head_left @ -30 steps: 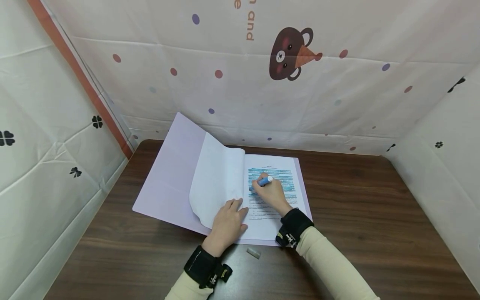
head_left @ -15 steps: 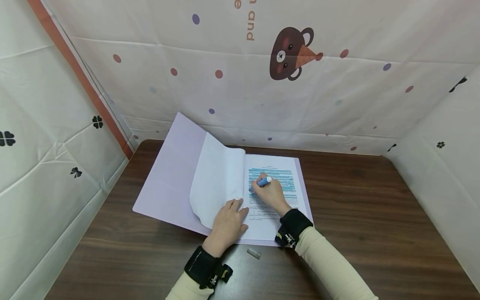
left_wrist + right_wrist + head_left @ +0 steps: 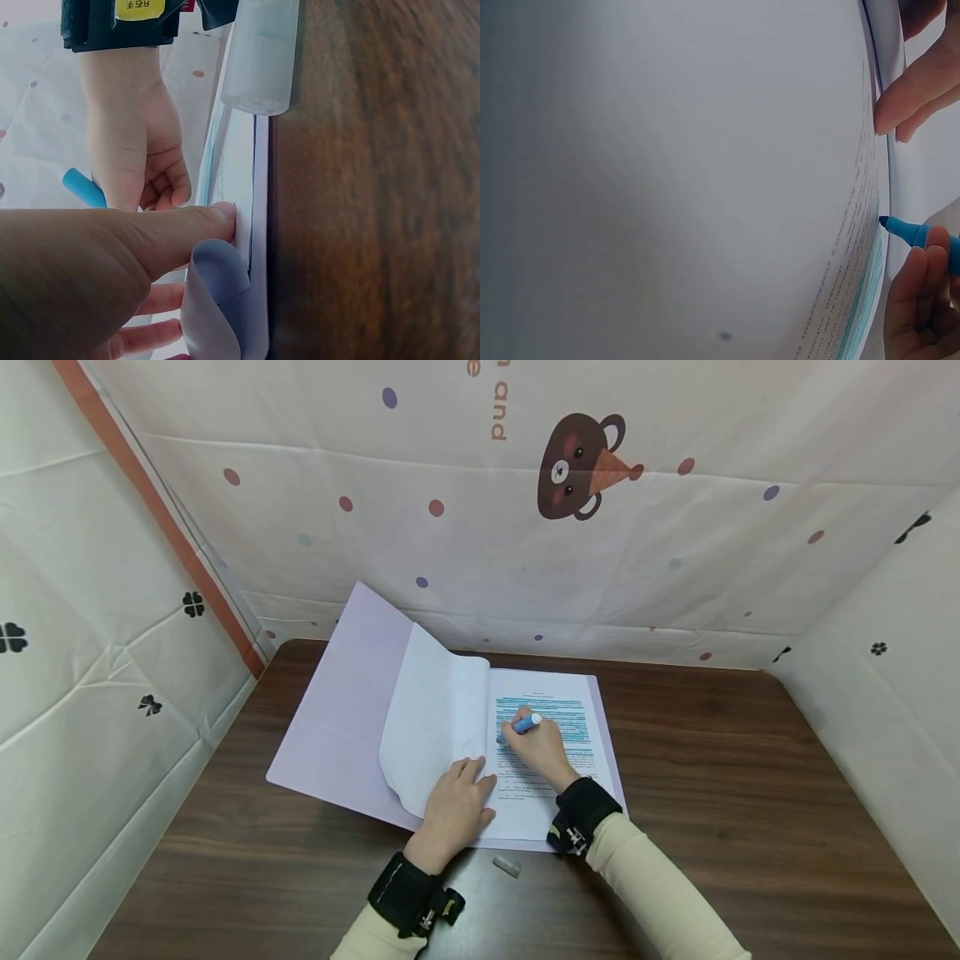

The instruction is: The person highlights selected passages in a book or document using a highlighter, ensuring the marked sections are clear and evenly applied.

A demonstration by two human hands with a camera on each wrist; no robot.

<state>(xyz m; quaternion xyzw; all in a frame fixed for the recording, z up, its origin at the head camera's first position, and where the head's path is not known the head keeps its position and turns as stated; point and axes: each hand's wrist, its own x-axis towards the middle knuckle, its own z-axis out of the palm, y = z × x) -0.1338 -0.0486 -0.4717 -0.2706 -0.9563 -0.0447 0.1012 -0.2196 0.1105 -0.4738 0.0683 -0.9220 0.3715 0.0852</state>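
Note:
My right hand [image 3: 538, 750] pinches a blue highlighter [image 3: 527, 722], its dark tip at the left end of a text line on the printed page [image 3: 536, 818]. In the right wrist view, the uncapped nib of the highlighter [image 3: 904, 230] meets the sheet. Teal strokes [image 3: 566, 714] cover the upper lines of print; lower lines are plain. My left hand [image 3: 456, 802] rests with fingers spread over the turned-back white sheets [image 3: 427, 718], its thumb [image 3: 202, 225] on the page's near-left part. A lilac folder [image 3: 330, 718] lies open beneath the papers.
A small grey translucent cylinder [image 3: 507, 866] lies on the dark wooden table [image 3: 720, 793], just in front of the folder's near edge. Printed cloth walls [image 3: 480, 552] enclose the table at the back and both sides. Black camera bands [image 3: 405, 893] circle both wrists.
The right hand and highlighter have shifted slightly left, bringing the tip to the line's left end. The left hand, folder and turned sheets stay in place.

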